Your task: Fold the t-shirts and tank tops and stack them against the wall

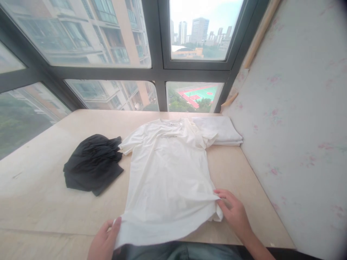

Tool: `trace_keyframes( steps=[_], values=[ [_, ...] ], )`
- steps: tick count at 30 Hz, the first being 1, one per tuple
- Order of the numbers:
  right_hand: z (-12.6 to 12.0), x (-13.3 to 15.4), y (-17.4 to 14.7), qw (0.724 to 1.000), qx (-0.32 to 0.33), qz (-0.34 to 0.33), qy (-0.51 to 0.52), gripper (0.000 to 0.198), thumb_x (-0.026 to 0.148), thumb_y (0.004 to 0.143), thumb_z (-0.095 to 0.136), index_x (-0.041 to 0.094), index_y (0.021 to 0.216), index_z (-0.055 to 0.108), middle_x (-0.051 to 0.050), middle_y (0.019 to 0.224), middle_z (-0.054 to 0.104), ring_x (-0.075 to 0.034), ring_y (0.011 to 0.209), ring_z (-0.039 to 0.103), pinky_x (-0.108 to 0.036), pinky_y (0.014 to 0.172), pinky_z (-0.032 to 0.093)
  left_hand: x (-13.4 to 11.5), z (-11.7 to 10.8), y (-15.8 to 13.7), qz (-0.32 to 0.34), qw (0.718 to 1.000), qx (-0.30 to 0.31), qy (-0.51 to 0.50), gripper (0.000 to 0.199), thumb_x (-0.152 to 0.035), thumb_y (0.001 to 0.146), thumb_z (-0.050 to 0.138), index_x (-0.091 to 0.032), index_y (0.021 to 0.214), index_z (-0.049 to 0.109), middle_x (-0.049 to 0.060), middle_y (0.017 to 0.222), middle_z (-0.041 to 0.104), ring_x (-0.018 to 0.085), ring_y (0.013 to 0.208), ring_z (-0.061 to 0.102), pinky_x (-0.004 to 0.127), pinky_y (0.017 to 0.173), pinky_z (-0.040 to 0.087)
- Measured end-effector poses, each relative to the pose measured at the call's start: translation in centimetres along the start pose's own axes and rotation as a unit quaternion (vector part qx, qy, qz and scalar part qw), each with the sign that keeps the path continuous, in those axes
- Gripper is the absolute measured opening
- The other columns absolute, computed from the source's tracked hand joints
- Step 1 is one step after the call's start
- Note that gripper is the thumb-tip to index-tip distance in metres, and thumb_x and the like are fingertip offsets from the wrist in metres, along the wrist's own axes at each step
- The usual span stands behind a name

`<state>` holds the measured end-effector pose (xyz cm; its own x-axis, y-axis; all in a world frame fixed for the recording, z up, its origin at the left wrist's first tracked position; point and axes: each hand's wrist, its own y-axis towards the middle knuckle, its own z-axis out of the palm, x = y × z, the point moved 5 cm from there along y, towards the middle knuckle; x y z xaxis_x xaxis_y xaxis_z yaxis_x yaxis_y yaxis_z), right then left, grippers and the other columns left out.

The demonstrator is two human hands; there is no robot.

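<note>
White short-sleeved fabric T-shirt (168, 173) – laid out from the centre to the bottom of the frame, collar toward the window, hem toward me. My left hand (103, 239), lower left, pinches the hem corner between thumb and fingers; my right hand (235, 213), lower right, pinches the side edge just above the hem.

Handling, as I judge it: draw both hands apart evenly, lightly, so the hem lies straight; the cloth by my right hand is bunched and wants easing out. Pull level – a harder tug on one side would skew the body. The sleeve at upper right rests against the folded white cloth (223, 130), so avoid dragging that along.

Hard to make out: small dark print (169, 137) on the chest, unreadable. Fingertips under the fabric hidden; left wrist cut off by the bottom edge. Crumpled black fabric garment (93, 164), left of centre: type unclear.
</note>
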<state>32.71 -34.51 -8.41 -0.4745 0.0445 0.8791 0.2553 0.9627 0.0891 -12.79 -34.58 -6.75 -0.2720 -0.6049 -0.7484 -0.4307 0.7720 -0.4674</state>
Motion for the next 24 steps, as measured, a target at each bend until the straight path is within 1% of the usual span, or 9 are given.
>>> trace_keyframes(
  steps=[2, 4, 6, 8, 11, 14, 16, 19, 24],
  values=[
    [-0.5, 0.4, 1.6, 0.987, -0.001, 0.105, 0.126, 0.031, 0.050, 0.090, 0.058, 0.020, 0.088, 0.068, -0.007, 0.089, 0.073, -0.025, 0.085, 0.069, -0.038, 0.075, 0.058, -2.2, -0.1, -0.4, -0.002, 0.998, -0.005, -0.061, 0.063, -0.070, 0.065, 0.067, -0.020, 0.102, 0.062, -0.002, 0.057, 0.060, 0.021, 0.058, 0.061, 0.027, 0.049, 0.047],
    [-0.9, 0.9, 2.8, 0.954, -0.017, 0.176, 0.243, 0.036, 0.055, 0.087, 0.061, 0.020, 0.090, 0.065, -0.006, 0.083, 0.071, -0.023, 0.077, 0.068, -0.033, 0.066, 0.057, -4.1, -0.1, -0.6, 0.011, 0.991, 0.003, -0.136, 0.070, -0.064, 0.060, 0.076, -0.021, 0.114, 0.061, -0.003, 0.064, 0.064, 0.018, 0.061, 0.061, 0.023, 0.051, 0.047],
    [-1.2, 1.1, 3.7, 0.927, -0.035, 0.210, 0.310, 0.038, 0.055, 0.082, 0.067, 0.019, 0.094, 0.063, -0.005, 0.086, 0.072, -0.023, 0.077, 0.069, -0.031, 0.066, 0.056, -5.2, 0.4, -0.6, 0.026, 0.979, 0.024, -0.202, 0.071, -0.057, 0.057, 0.082, -0.022, 0.116, 0.062, -0.002, 0.074, 0.068, 0.014, 0.067, 0.061, 0.020, 0.056, 0.049],
    [-1.5, 1.0, 4.3, 0.922, -0.040, 0.221, 0.315, 0.043, 0.055, 0.080, 0.069, 0.019, 0.100, 0.063, -0.006, 0.089, 0.071, -0.023, 0.079, 0.069, -0.031, 0.067, 0.056, -5.4, 1.0, -0.2, 0.032, 0.968, 0.039, -0.246, 0.065, -0.052, 0.054, 0.086, -0.020, 0.107, 0.065, 0.000, 0.082, 0.071, 0.013, 0.073, 0.062, 0.018, 0.062, 0.050],
    [-1.9, 0.6, 4.9, 0.956, 0.000, 0.186, 0.228, 0.054, 0.060, 0.083, 0.063, 0.017, 0.117, 0.061, -0.007, 0.091, 0.071, -0.024, 0.083, 0.069, -0.034, 0.071, 0.056, -4.8, 2.0, 0.4, 0.034, 0.963, 0.055, -0.263, 0.062, -0.052, 0.055, 0.087, -0.017, 0.103, 0.068, 0.005, 0.096, 0.073, 0.016, 0.087, 0.066, 0.020, 0.070, 0.054],
    [-2.3, 0.3, 4.8, 0.994, 0.049, 0.090, 0.049, 0.067, 0.055, 0.078, 0.070, 0.020, 0.132, 0.056, -0.007, 0.101, 0.069, -0.026, 0.096, 0.067, -0.039, 0.084, 0.056, -4.4, 2.7, 0.7, 0.066, 0.973, 0.067, -0.212, 0.068, -0.055, 0.062, 0.082, -0.017, 0.116, 0.065, 0.010, 0.110, 0.072, 0.025, 0.107, 0.066, 0.027, 0.081, 0.056],
    [-2.5, -0.1, 4.3, 0.997, 0.064, 0.019, -0.047, 0.067, 0.048, 0.077, 0.072, 0.022, 0.135, 0.054, -0.009, 0.117, 0.065, -0.027, 0.108, 0.063, -0.043, 0.094, 0.053, -4.3, 3.0, 0.9, 0.104, 0.981, 0.071, -0.146, 0.069, -0.055, 0.063, 0.080, -0.018, 0.119, 0.064, 0.012, 0.118, 0.070, 0.028, 0.116, 0.063, 0.033, 0.088, 0.056],
    [-2.8, -1.3, 3.2, 0.989, 0.065, -0.045, -0.126, 0.053, 0.041, 0.085, 0.063, 0.022, 0.134, 0.054, -0.011, 0.132, 0.058, -0.026, 0.116, 0.060, -0.048, 0.101, 0.049, -3.9, 3.6, 1.4, 0.150, 0.986, 0.051, -0.050, 0.068, -0.056, 0.061, 0.079, -0.017, 0.115, 0.063, 0.014, 0.121, 0.067, 0.029, 0.113, 0.064, 0.038, 0.090, 0.056],
    [-3.9, -3.7, 1.3, 0.984, 0.064, -0.051, -0.157, 0.046, 0.048, 0.088, 0.061, 0.021, 0.125, 0.059, -0.012, 0.127, 0.062, -0.026, 0.112, 0.062, -0.044, 0.096, 0.053, -4.2, 4.6, 1.6, 0.227, 0.972, -0.013, 0.065, 0.061, -0.064, 0.076, 0.059, -0.016, 0.114, 0.063, 0.014, 0.115, 0.064, 0.027, 0.105, 0.064, 0.039, 0.083, 0.057]
  ],
)
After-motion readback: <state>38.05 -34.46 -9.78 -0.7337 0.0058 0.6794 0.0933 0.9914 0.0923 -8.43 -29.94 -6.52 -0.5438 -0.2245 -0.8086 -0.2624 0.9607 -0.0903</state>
